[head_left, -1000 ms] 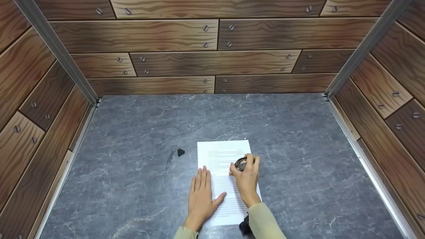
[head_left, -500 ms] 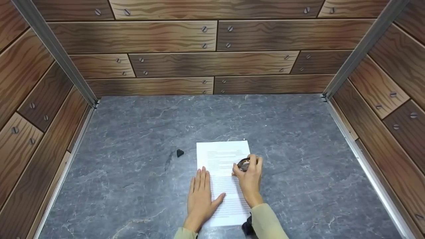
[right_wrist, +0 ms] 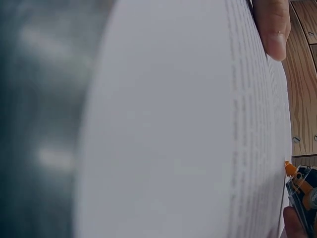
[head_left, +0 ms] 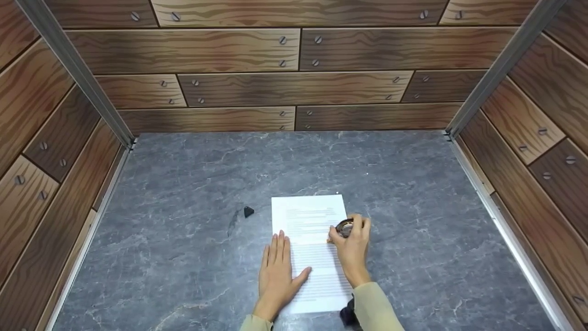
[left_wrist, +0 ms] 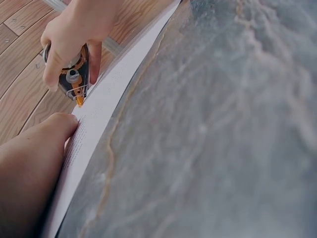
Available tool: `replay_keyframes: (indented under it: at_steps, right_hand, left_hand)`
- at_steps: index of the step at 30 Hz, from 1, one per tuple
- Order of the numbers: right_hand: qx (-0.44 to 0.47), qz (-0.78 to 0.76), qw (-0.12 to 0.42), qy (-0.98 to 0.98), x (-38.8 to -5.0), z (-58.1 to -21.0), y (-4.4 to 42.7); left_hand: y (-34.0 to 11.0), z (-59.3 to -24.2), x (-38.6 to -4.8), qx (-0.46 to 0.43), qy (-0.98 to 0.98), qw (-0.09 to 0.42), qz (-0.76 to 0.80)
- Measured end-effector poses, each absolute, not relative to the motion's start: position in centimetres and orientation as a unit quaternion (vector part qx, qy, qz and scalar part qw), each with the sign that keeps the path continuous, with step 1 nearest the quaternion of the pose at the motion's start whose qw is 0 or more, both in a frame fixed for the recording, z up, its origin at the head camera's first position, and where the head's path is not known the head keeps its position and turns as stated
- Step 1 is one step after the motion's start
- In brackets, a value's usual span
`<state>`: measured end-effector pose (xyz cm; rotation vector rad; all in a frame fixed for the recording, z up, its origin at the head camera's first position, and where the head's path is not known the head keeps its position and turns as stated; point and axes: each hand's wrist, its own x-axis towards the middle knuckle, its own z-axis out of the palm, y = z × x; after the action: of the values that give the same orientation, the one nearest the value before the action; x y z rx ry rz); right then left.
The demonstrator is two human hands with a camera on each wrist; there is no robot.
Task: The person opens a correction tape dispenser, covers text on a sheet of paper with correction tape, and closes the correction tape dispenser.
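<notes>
A printed sheet of paper [head_left: 317, 276] lies on the grey table. My left hand [head_left: 278, 276] rests flat on its left side, fingers straight and thumb spread over the text. Near the sheet's right edge, my right hand [head_left: 353, 253] grips a correction tape dispenser [head_left: 344, 226] between thumb and fingers. In the left wrist view, the dispenser [left_wrist: 74, 77] has a dark see-through body and an orange tip [left_wrist: 79, 101], pointed down at the page. The right wrist view shows the orange tip [right_wrist: 290, 168] at the paper; whether it touches is hard to tell.
A small black triangular piece [head_left: 248, 212] lies on the table left of the sheet. Wood-patterned walls [head_left: 294, 87] enclose the back and sides, with metal rails along the edges. A black wrist device [head_left: 348, 314] sits by the right sleeve.
My right hand has slid a short way to the right with the correction tape dispenser, toward the sheet's right edge. The left hand stays in place on the paper.
</notes>
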<state>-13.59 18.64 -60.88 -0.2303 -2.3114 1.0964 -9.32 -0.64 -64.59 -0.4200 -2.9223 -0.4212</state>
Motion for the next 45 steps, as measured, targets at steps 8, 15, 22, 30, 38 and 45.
replay_keyframes:
  at_steps: [8, 15, 22, 30, 38, 45]
  right_hand:
    - [-0.097, 0.414, 0.281, -0.86, -13.6, -60.8, 19.3]
    - [-0.099, 0.403, 0.291, -0.862, -13.6, -60.8, 19.7]
    - [-0.106, 0.404, 0.284, -0.863, -13.6, -60.6, 19.8]
    - [-0.111, 0.45, 0.272, -0.843, -13.7, -60.0, 19.9]
    - [-0.125, 0.47, 0.287, -0.826, -14.4, -57.3, 19.9]
    - [-0.113, 0.468, 0.303, -0.822, -14.8, -56.5, 19.5]
  left_hand:
    - [-0.7, -64.6, -9.4, -0.14, -0.977, 0.076, -0.143]
    - [-0.7, -64.6, -9.3, -0.141, -0.977, 0.073, -0.143]
    - [-0.6, -64.5, -9.6, -0.14, -0.977, 0.071, -0.144]
    - [-0.7, -64.6, -9.5, -0.136, -0.978, 0.067, -0.142]
    - [-0.5, -64.8, -9.5, -0.137, -0.975, 0.088, -0.148]
    - [-0.4, -64.7, -9.7, -0.132, -0.974, 0.098, -0.153]
